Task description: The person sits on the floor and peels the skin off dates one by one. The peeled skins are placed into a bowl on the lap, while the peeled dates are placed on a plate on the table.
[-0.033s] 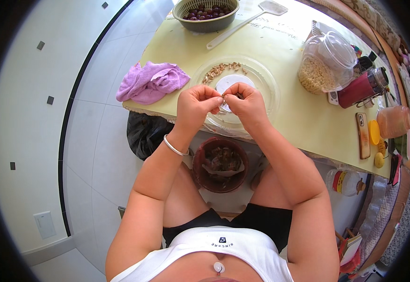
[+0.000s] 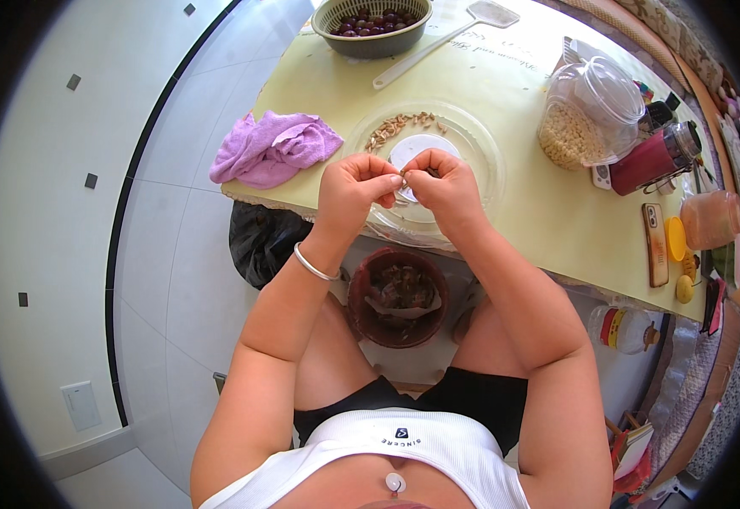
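Observation:
My left hand [image 2: 351, 188] and my right hand [image 2: 448, 188] meet fingertip to fingertip over a clear round plate [image 2: 482, 140]. Both are closed in a pinch on something tiny between them, too small to name. Under the fingers lies a white round patch [image 2: 425, 144] at the plate's middle. Along the plate's far left side runs a curved row of small tan-brown pieces [image 2: 391, 129], like shelled kernels or husks. A few dark bits show beside my right fingers, partly hidden by them.
A purple cloth [image 2: 277, 148] lies left. Farther off are a colander [image 2: 370, 44] of dark round fruit and a white flyswatter [image 2: 438, 42]. To the right stand a clear jar [image 2: 574, 127], a dark red bottle [image 2: 650, 161] and a phone [image 2: 656, 246]. Below the table edge sits a brown bin [image 2: 395, 331].

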Available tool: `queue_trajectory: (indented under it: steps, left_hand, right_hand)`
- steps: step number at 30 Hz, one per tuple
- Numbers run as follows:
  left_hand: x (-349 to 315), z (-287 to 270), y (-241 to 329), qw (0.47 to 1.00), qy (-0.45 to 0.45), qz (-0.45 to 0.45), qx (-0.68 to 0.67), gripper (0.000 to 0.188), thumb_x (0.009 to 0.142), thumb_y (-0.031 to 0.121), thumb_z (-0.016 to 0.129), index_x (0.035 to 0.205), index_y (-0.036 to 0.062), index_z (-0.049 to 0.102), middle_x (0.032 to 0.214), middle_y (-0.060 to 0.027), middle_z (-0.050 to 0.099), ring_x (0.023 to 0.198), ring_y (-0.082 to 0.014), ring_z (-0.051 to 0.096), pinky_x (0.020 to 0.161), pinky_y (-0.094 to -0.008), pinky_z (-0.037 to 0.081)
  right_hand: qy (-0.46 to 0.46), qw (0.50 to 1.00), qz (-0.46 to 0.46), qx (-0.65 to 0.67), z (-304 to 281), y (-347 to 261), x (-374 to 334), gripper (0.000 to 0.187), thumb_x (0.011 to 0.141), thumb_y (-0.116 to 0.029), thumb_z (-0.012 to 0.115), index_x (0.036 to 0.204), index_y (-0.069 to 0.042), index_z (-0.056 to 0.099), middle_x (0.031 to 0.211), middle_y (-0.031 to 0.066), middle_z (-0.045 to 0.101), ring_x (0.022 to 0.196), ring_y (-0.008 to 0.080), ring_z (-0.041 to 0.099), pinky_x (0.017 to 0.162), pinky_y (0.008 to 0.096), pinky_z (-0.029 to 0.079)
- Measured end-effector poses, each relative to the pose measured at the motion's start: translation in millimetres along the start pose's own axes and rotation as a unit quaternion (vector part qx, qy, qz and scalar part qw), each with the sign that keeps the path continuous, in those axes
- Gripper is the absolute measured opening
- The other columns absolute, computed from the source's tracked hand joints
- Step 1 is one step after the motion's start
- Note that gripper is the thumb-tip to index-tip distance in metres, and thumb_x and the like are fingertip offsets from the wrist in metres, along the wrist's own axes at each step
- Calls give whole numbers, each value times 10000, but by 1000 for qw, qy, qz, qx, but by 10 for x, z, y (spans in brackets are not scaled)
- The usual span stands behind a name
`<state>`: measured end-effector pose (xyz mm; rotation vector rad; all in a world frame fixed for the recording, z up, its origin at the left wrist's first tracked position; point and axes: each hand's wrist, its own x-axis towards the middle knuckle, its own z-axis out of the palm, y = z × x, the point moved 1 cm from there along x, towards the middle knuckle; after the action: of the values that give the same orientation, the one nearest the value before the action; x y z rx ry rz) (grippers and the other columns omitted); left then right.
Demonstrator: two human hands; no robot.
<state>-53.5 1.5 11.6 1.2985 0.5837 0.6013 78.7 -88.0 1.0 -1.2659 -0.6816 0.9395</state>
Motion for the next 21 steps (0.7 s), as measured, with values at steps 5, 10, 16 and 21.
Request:
queue_trajectory:
  steps: [5, 10, 16, 21]
  left_hand:
    - [18, -29, -20, 997, -20, -45, -61, 53, 822, 12, 655, 868, -15, 653, 750, -63, 646, 601, -102, 588, 562, -222, 491]
    - [-27, 88, 37, 980, 31, 160, 118, 115, 814, -40, 642, 922, -2, 658, 755, -42, 651, 613, -87, 584, 579, -208, 488]
    - [-54, 97, 45, 983, 47, 123, 128, 86, 840, -31, 639, 926, -20, 644, 785, -36, 649, 657, -82, 585, 620, -208, 486]
    - [-15, 9, 64, 991, 44, 87, 92, 60, 871, 24, 626, 918, -13, 634, 795, -22, 643, 683, -71, 581, 624, -206, 466]
  right_hand:
    - [-26, 995, 46, 82, 6, -26, -14, 55, 779, -43, 628, 799, -10, 589, 688, -10, 545, 566, 48, 464, 502, 206, 355]
    - [-31, 993, 67, 87, 7, -22, -8, 39, 788, -50, 609, 793, -21, 583, 677, -11, 537, 555, 41, 452, 483, 200, 332]
    - [-32, 982, 98, 159, -9, 2, -5, 39, 797, -56, 555, 818, -30, 574, 714, 18, 571, 570, 71, 490, 475, 195, 323]
    - [-61, 972, 98, 207, -56, 16, 13, 65, 797, -48, 551, 855, -37, 580, 799, 49, 617, 631, 95, 539, 478, 192, 327]
